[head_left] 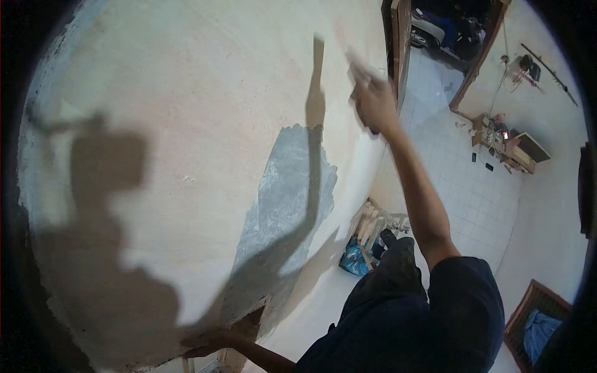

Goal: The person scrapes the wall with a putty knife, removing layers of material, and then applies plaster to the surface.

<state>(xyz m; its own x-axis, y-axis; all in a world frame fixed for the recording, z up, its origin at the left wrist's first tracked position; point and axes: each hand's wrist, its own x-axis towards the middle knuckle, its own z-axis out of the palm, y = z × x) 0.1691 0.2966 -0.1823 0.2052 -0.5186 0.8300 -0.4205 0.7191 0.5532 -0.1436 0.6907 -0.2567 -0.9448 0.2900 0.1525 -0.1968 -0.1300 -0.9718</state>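
Note:
My right hand [374, 104] is raised beside the pale wall [186, 112], its fingers curled round something thin that motion smears; a blurred light tip points up and left from it. Below and left of that hand is a rough-edged grey patch [280, 180] on the wall, crossed by the arm's shadow. At the bottom, my left hand [211, 342] lies in shadow against the wall's lower edge, fingers stretched to the left, with nothing visible in it. A broken-edged opening [252, 320] is just above and right of it.
Below on the right is a tiled floor [469, 199]. Wooden pieces [371, 221] and a blue plastic bag [354, 258] lie near my legs. Boxes and small items [519, 155] stand by the far wall. A motorcycle [428, 31] shows through the doorway; blue cloth [541, 332] is at the lower right.

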